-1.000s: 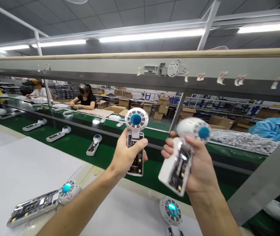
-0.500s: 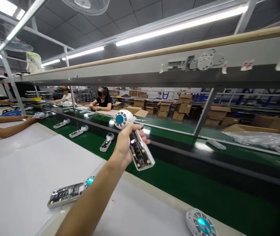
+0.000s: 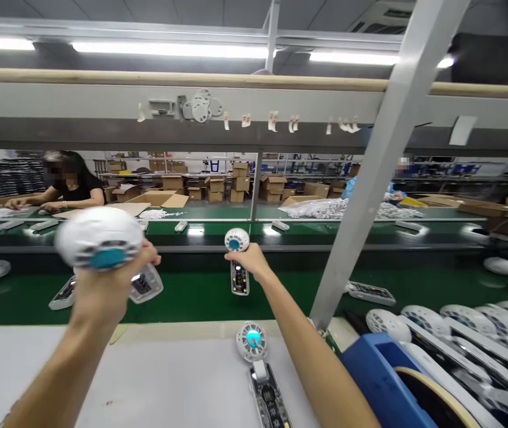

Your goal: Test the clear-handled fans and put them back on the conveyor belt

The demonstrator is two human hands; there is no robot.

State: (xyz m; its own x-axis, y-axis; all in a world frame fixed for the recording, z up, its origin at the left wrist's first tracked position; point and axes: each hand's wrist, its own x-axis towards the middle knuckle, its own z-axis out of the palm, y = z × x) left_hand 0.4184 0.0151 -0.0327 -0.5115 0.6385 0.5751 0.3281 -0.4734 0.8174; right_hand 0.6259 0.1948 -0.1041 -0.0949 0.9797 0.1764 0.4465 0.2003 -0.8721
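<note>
Both hands were full. The left hand (image 3: 101, 291) was closed round the left fan (image 3: 100, 230), its white head blurred and the end of its handle poking out past the fingers. The right hand (image 3: 250, 260) gripped the right fan (image 3: 239, 278) high up, thumb across just under the head, so the handle hung over the green belt (image 3: 191, 300); whether it touched the belt could not be told. The bench fan (image 3: 260, 371) lay on the bench (image 3: 165, 380) near the right forearm (image 3: 301, 336), its hub bright blue.

The right grip looked the chancier one — high on the neck, with the handle free to swing. A slack thumb could have dropped it onto the belt, and the bare circuit on its face might have taken the knock. The left fan might have clipped the belt fan (image 3: 62, 295) if the hand dipped that way. A lowered forearm could have nudged the bench fan, and the post (image 3: 374, 160) stood close enough that a wide sweep rightward risked a bump.
</note>
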